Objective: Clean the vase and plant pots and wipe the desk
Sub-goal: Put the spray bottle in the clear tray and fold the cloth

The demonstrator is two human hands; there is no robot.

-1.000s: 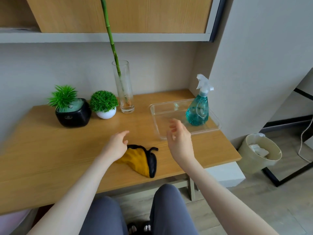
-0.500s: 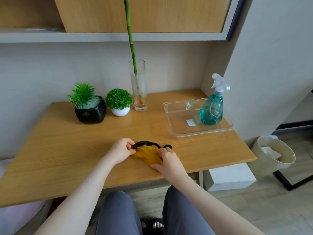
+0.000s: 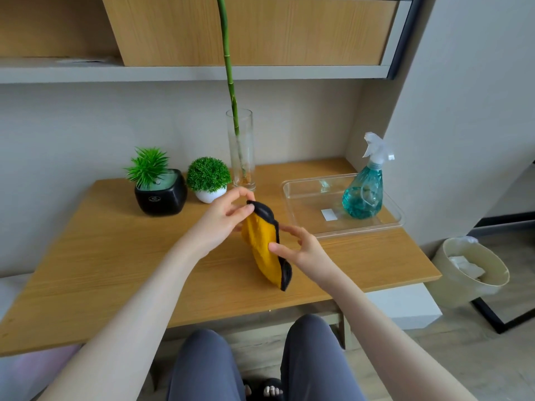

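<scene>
A yellow cloth with a black edge (image 3: 265, 250) hangs lifted above the wooden desk (image 3: 115, 273). My left hand (image 3: 223, 221) pinches its top corner. My right hand (image 3: 301, 247) pinches its black edge lower down, between thumb and fingers. Behind them stands a tall clear glass vase (image 3: 241, 151) with a green bamboo stalk in it. To its left sit a small white pot (image 3: 210, 195) with a round green plant and a black square pot (image 3: 162, 195) with a spiky green plant.
A clear plastic tray (image 3: 307, 198) lies at the desk's right, holding a teal spray bottle (image 3: 365, 192). A beige waste bin (image 3: 472, 273) stands on the floor to the right. A shelf and wooden cabinet hang above the desk. My knees are under the front edge.
Both hands came down on the cloth, took hold of it and raised it off the desk. It now hangs between them instead of lying flat.
</scene>
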